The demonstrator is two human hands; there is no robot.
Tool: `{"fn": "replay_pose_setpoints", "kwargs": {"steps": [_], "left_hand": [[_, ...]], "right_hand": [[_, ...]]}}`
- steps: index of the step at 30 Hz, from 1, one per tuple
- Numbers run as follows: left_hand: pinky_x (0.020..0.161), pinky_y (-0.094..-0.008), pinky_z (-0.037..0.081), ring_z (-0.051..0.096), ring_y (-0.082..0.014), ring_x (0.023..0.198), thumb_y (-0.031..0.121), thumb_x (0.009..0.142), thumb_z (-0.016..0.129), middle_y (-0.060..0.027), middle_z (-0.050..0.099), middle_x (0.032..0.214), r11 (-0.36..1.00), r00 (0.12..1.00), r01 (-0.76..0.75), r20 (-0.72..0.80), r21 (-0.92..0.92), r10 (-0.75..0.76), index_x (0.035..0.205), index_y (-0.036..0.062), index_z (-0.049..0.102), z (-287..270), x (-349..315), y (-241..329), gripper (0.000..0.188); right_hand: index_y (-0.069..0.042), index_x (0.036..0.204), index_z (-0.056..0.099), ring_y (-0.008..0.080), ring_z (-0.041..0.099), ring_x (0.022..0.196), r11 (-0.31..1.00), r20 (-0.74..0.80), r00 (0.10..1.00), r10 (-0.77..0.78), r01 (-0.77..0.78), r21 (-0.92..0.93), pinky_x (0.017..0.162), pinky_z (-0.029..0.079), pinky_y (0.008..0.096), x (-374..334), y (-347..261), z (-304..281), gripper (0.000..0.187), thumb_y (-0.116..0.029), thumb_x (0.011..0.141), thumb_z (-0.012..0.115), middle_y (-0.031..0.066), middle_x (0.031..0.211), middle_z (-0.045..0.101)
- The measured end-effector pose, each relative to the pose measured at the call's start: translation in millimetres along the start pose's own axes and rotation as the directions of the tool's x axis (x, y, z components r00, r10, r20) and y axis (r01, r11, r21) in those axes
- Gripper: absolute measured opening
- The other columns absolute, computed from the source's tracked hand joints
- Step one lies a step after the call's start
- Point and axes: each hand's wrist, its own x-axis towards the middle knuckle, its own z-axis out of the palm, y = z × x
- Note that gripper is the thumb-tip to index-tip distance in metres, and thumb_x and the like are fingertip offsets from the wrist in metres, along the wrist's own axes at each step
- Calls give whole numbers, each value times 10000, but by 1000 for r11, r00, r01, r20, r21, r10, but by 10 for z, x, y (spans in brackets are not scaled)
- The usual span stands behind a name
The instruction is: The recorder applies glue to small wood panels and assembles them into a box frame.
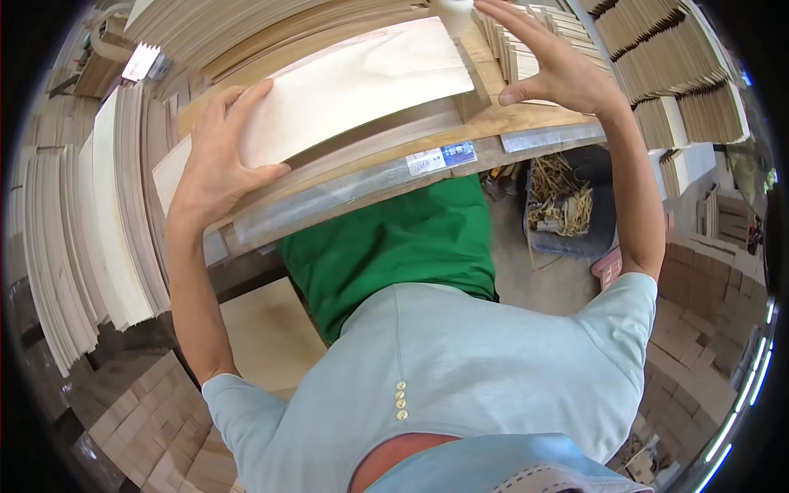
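A long pale wooden board (pixel 362 86) lies slanted over the workbench (pixel 501 123), its near edge raised off the wood beneath. My left hand (pixel 215 156) grips the board near its left end, with the fingers over the face and the thumb by the near edge. Off the board's right end, my right hand (pixel 567 74) is held up, fingers and thumb spread, with nothing in it. Just beyond that hand is a row of thin wooden slats (pixel 514 56).
Stacked wood sheets stand on the left (pixel 123 222) and along the back (pixel 271 33). Piles of thin boards (pixel 670 57) rise at the far right. Below the bench sits a dark dustpan-like bin (pixel 604 234) with straw-coloured strips (pixel 563 201). A label (pixel 441 159) is on the bench's front edge.
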Motion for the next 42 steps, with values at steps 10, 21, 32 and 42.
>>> {"fn": "replay_pose_setpoints", "kwargs": {"steps": [10,21,32,42], "left_hand": [[1089,-434,309,389,-355,1258,280,618,788,-184,442,1322,999,998,18,68,-32,-15,1401,124,459,172,155,81,863],[1103,-435,293,372,-360,1273,274,614,803,-199,429,1333,999,997,27,79,-25,-25,1404,132,456,235,141,75,875],[1090,-425,319,394,-356,1261,174,597,808,-179,436,1332,1000,998,-25,55,11,25,1419,144,431,262,107,64,905],[1143,-458,248,298,-388,1374,347,637,841,-211,303,1497,980,994,-98,-34,173,106,1469,153,336,87,-235,-232,992]], "right_hand": [[1,1507,128,350,173,1449,994,247,968,38,-62,89,1169,219,371,-1,216,137,1088,-413,746,787,238,1566,133],[-185,1498,273,270,297,1411,992,38,999,-10,5,128,1203,247,414,9,436,562,1122,-177,534,849,62,1545,292],[-177,1502,290,285,215,1447,996,135,990,40,-50,75,1188,227,435,-33,367,502,1080,-343,585,836,73,1575,230],[-225,1478,370,262,323,1410,962,133,984,121,-150,230,1059,391,441,25,165,459,1088,-158,495,831,16,1564,292]]}}
